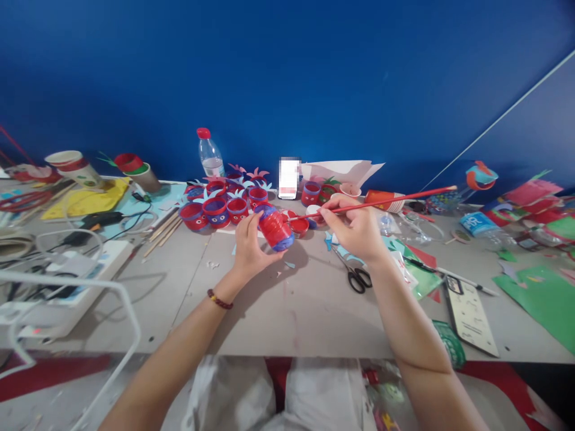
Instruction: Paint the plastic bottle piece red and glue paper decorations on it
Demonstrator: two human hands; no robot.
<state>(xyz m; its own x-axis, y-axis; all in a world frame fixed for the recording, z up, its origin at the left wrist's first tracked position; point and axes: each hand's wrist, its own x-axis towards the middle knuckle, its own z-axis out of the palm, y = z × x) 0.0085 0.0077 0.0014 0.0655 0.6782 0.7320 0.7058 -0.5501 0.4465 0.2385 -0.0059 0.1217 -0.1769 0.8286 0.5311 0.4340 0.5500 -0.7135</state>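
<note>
My left hand [252, 245] grips a small cylinder [275, 228], tilted on its side, painted red around the middle and blue-purple at both ends. My right hand [353, 224] pinches a long red-handled paintbrush [395, 198]. The brush points left, and its tip is at or very near the cylinder's right side; whether it touches I cannot tell. Just behind the tip stands a small pot of red paint [299, 225], with a white-topped container [313, 211] beside it. To the left, several red and blue painted cups [216, 214] with eyes and paper leaves stand grouped together.
Black-handled scissors [358, 279] lie below my right hand. A clear bottle with a red cap [209, 154] stands at the back. On the left are a power strip [96, 287], cables and a glue gun [105, 220]. A phone [471, 315] and green paper [543, 305] lie right.
</note>
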